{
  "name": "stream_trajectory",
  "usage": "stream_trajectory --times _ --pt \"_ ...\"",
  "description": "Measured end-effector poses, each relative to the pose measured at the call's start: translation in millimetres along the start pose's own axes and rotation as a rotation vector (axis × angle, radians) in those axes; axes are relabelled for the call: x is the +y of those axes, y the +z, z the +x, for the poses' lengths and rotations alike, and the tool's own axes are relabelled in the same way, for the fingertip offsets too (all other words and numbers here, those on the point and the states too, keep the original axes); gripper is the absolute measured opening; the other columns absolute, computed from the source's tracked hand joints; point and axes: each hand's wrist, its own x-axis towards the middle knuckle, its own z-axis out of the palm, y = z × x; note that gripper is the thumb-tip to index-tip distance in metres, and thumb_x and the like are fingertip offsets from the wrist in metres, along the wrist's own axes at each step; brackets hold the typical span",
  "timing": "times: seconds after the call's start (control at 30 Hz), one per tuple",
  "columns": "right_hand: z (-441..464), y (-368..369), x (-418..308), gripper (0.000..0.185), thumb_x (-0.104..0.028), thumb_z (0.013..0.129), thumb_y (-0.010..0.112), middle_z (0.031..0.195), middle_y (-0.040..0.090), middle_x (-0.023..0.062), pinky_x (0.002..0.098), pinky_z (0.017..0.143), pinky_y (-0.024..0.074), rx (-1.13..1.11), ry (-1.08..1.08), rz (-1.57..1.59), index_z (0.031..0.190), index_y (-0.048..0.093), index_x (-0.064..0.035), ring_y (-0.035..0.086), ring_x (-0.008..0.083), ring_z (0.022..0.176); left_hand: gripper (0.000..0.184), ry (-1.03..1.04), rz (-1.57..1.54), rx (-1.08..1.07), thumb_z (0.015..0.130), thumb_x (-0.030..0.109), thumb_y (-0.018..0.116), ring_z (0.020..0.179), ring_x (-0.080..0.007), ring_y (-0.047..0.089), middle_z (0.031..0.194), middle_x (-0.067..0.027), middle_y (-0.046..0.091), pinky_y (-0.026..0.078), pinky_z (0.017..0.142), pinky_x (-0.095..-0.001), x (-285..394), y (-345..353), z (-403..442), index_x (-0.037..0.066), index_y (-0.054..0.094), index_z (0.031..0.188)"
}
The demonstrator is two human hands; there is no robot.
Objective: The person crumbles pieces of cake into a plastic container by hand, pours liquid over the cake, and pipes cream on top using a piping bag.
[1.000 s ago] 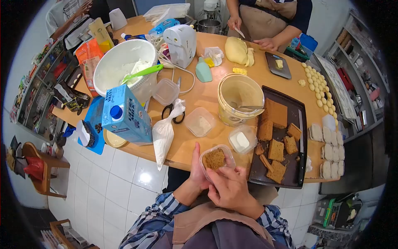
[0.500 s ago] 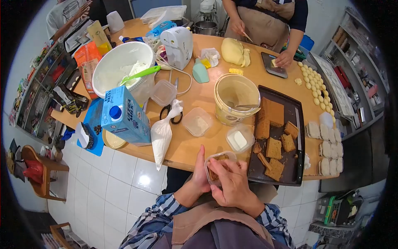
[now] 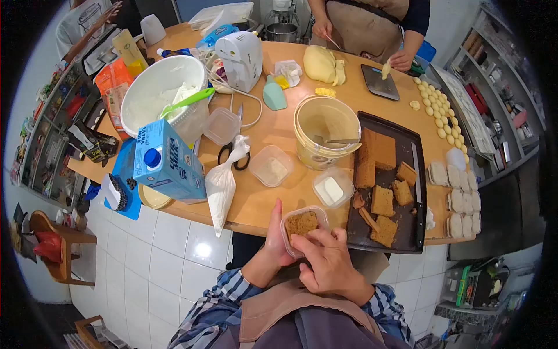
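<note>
A small clear plastic tub with a piece of brown cake inside is held by my left hand, wrapped round its left side. The fingertips of my right hand reach over the near rim and touch the cake's lower edge; its fingers are bent close together. Right of my hands, a dark baking tray bears a large cake block and several cut pieces. A tub with a white block and another tub with a pale layer sit on the table just beyond.
On the wooden table stand a cream bucket, milk carton, white bowl, filled piping bag and black scissors. Across it, a co-worker's hand holds dough over a scale. Dough balls lie right.
My right fingers, which covered the cake half a second ago, have drawn back to its near edge. The co-worker's hand has lifted dough from the scale. The view has shifted slightly.
</note>
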Motion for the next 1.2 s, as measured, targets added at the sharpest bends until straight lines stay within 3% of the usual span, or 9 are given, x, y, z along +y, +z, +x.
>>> stream_trajectory --times 0.2,0.4,0.6,0.7,0.8,0.9,1.0,1.03,1.2 --pt "0 4 -2 0.053 -0.014 0.063 0.062 0.083 0.061 0.0045 0.0421 0.074 0.0317 0.001 0.011 0.008 0.115 0.053 -0.0025 0.054 0.0214 0.09 0.088 0.04 0.128 0.174 0.08 0.078 0.02 0.094 -0.0285 0.059 0.104 -0.0145 0.059 0.048 0.083 -0.0417 -2 7 -1 0.003 0.053 0.114" --pt "-1 -1 1 0.057 -0.013 0.06 0.062 0.091 0.061 0.0069 0.041 0.076 0.0309 0.064 0.043 -0.028 0.115 0.054 -0.0033 0.054 0.022 0.093 0.084 0.038 -0.019 0.055 0.083 0.074 0.021 0.097 -0.0299 0.059 0.104 -0.0157 0.059 0.047 0.086 -0.0433 -1 5 -1 0.003 0.053 0.113" --pt "4 8 4 0.057 -0.015 0.059 0.061 0.095 0.062 0.0057 0.0411 0.076 0.0311 0.068 0.053 -0.024 0.114 0.055 -0.0033 0.054 0.0214 0.095 0.083 0.049 0.265 0.229 0.085 0.071 0.022 0.106 -0.0325 0.056 0.115 -0.0186 0.057 0.044 0.093 -0.0427 -11 9 0 0.001 0.052 0.117" --pt "1 8 6 0.054 -0.015 0.061 0.062 0.096 0.063 0.003 0.0418 0.074 0.0314 0.07 0.075 0.001 0.113 0.055 -0.0031 0.054 0.0208 0.097 0.082 0.049 0.043 -0.14 0.085 0.07 0.023 0.109 -0.0332 0.055 0.117 -0.0195 0.056 0.044 0.094 -0.0421 -8 -16 4 0.0 0.051 0.118" --pt "-9 3 7 0.049 -0.016 0.064 0.064 0.094 0.062 0.0032 0.0411 0.073 0.0321 0.162 0.09 -0.004 0.111 0.057 -0.0042 0.053 0.0206 0.094 0.077 0.038 0.059 0.062 0.086 0.069 0.026 0.101 -0.0332 0.057 0.111 -0.0175 0.058 0.046 0.089 -0.0443 -7 2 -1 0.003 0.054 0.114" --pt "-20 -19 12 0.045 -0.014 0.064 0.065 0.091 0.06 0.0047 0.0406 0.074 0.0336 0.312 0.187 -0.064 0.108 0.059 -0.0052 0.053 0.022 0.091 0.072 0.096 0.104 0.168 0.086 0.068 0.029 0.096 -0.0328 0.059 0.105 -0.015 0.06 0.05 0.08 -0.048 -5 13 -8 0.006 0.055 0.112" --pt "-45 -48 33 0.027 -0.004 0.066 0.066 0.086 0.058 0.0098 0.0373 0.074 0.0373 0.474 0.387 -0.391 0.093 0.064 -0.006 0.052 0.0256 0.085 0.067 0.181 0.133 0.23 0.086 0.066 0.032 0.092 -0.0329 0.06 0.101 -0.0133 0.06 0.053 0.069 -0.05 2 11 -12 0.008 0.055 0.112" --pt "-56 -58 45 0.022 -0.008 0.068 0.063 0.082 0.057 0.0067 0.0422 0.074 0.0356 0.519 0.485 -0.475 0.09 0.061 -0.0069 0.052 0.0265 0.087 0.066 0.219 0.14 0.251 0.086 0.066 0.033 0.091 -0.033 0.06 0.1 -0.0129 0.06 0.054 0.066 -0.0503 4 10 -13 0.009 0.055 0.112" --pt "-117 -98 122 0.024 -0.004 0.068 0.06 0.089 0.062 0.0082 0.0414 0.076 0.0386 0.378 0.881 -0.686 0.091 0.064 -0.0063 0.051 0.029 0.089 0.059 0.239 0.104 0.199 0.088 0.059 0.037 0.088 -0.0364 0.061 0.103 -0.0155 0.061 0.055 0.067 -0.0479 11 -5 -11 0.009 0.056 0.112"
